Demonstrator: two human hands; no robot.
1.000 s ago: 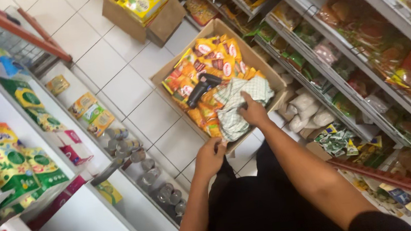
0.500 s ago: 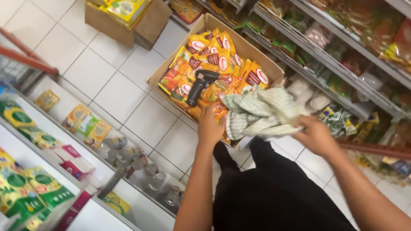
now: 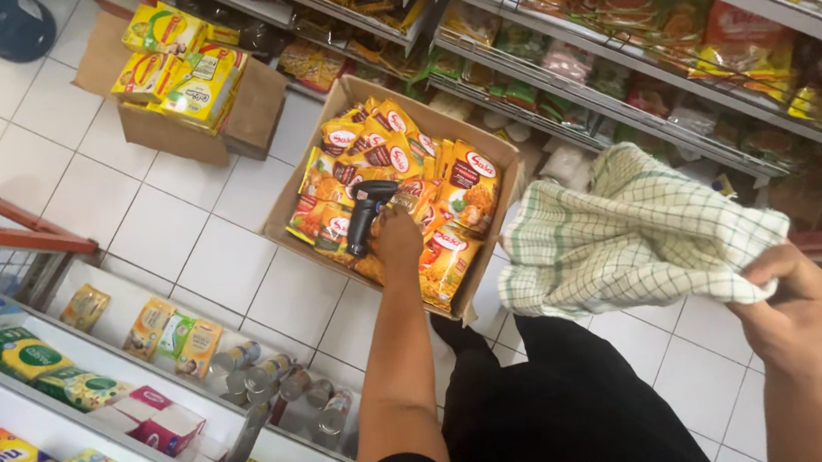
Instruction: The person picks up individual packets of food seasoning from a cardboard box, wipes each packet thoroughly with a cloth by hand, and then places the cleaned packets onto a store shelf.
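Observation:
My left hand [image 3: 398, 238] reaches down into an open cardboard box [image 3: 298, 182] full of orange and yellow snack packets [image 3: 450, 189]. It rests on the handle end of a black handheld scanner [image 3: 365, 213] that lies on the packets; the fingers are hidden, so the grip is unclear. My right hand [image 3: 792, 309] is raised at the right and grips one edge of a white cloth with green checks [image 3: 632, 235], which hangs bunched beside the box.
A second cardboard box [image 3: 248, 106] with yellow packs [image 3: 182, 67] stands further along the tiled aisle. Wire shelves of bagged goods [image 3: 616, 61] line the right side. On the left are a white shelf with cans [image 3: 262, 374] and cartons, and a red-railed basket [image 3: 0, 236].
My right hand lifted the checked cloth out of the box and carried it right. My left hand moved from beside the cloth down onto the scanner. The view shifted closer.

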